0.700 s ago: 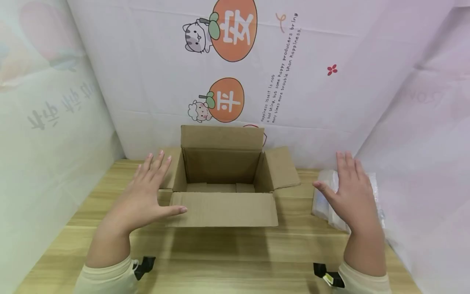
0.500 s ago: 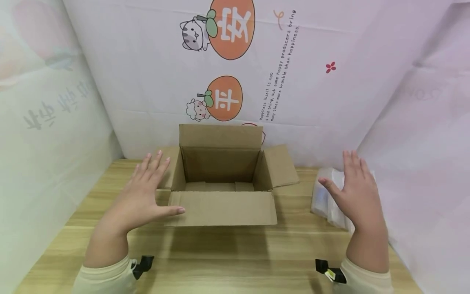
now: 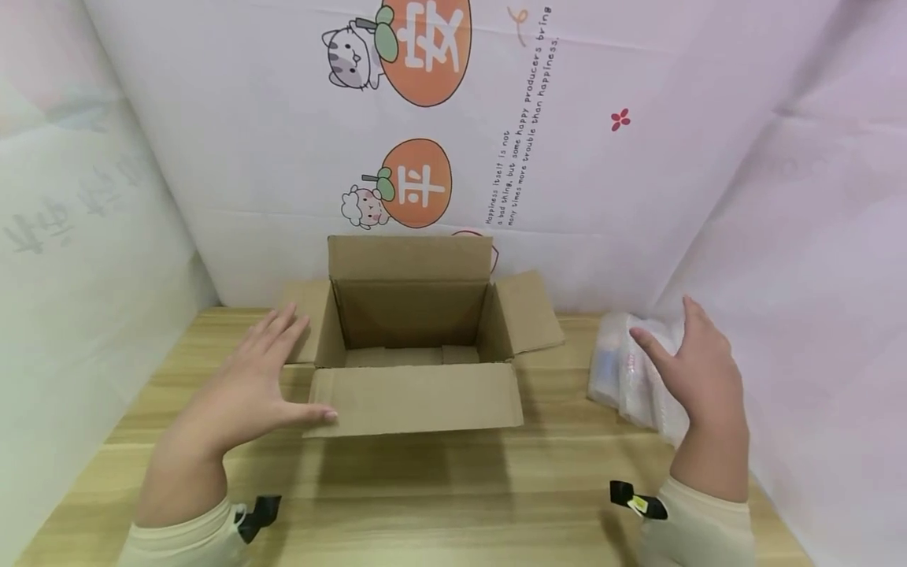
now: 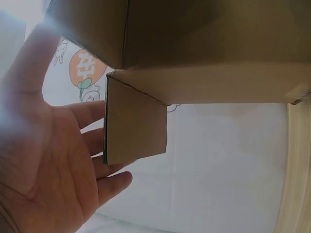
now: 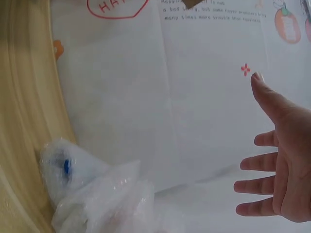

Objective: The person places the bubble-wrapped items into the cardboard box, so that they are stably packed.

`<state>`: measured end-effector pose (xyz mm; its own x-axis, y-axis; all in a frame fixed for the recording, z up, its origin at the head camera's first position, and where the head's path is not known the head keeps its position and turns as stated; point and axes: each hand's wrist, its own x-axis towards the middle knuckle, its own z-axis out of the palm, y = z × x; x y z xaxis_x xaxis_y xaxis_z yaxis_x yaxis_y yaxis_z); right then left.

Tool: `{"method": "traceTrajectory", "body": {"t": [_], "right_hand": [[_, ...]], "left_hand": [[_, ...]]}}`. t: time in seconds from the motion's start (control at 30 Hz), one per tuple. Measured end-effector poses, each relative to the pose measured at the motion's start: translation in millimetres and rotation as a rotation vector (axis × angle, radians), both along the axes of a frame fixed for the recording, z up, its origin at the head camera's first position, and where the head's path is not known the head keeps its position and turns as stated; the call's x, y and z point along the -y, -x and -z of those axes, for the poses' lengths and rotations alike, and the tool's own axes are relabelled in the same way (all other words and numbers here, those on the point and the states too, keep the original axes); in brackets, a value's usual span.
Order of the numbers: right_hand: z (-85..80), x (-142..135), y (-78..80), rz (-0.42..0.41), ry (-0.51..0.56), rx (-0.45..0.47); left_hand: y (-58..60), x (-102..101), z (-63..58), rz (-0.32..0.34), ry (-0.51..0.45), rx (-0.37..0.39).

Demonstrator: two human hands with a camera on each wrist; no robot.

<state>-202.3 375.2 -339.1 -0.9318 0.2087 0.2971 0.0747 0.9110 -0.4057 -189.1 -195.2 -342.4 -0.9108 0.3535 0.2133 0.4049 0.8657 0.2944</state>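
A brown cardboard box (image 3: 411, 315) stands on the wooden table with its flaps folded outward and its top facing up. My left hand (image 3: 248, 378) is spread beside it, fingers at the left flap (image 3: 308, 315) and thumb over the front flap (image 3: 418, 400). In the left wrist view the fingers pass behind the side flap (image 4: 136, 121), with the palm (image 4: 53, 165) turned toward the box. My right hand (image 3: 701, 370) hovers with thumb and fingers apart over several clear plastic-wrapped packages (image 3: 615, 362), holding nothing. The right wrist view shows the bubble-wrapped bundle (image 5: 102, 194) below that hand.
White printed sheets form a back wall (image 3: 567, 268), a left wall (image 3: 92, 315) and a right wall (image 3: 801, 339) round the table (image 3: 411, 504). The packages lie near the right wall. Black wrist straps (image 3: 258, 518) show at both sleeves.
The head view has shifted, so the box and walls appear further left. My right hand has moved right relative to the packages, uncovering more of them. The left hand stays spread by the box.
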Motion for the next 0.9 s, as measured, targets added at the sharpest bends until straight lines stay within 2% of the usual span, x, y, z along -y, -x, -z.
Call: {"method": "traceTrajectory", "body": {"t": [0.23, 0.47, 0.9], "right_hand": [[11.3, -24.4, 5.0, 0.099, 0.060, 0.007], [26.4, -53.2, 4.0, 0.205, 0.098, 0.079], [49.1, -80.0, 5.0, 0.274, 0.133, 0.226]], "left_hand": [[1.0, -1.8, 2.5, -0.012, 0.004, 0.010], [2.2, -5.3, 4.5, -0.010, -0.013, 0.020], [1.5, -6.8, 4.6, -0.003, -0.035, 0.025]]}}
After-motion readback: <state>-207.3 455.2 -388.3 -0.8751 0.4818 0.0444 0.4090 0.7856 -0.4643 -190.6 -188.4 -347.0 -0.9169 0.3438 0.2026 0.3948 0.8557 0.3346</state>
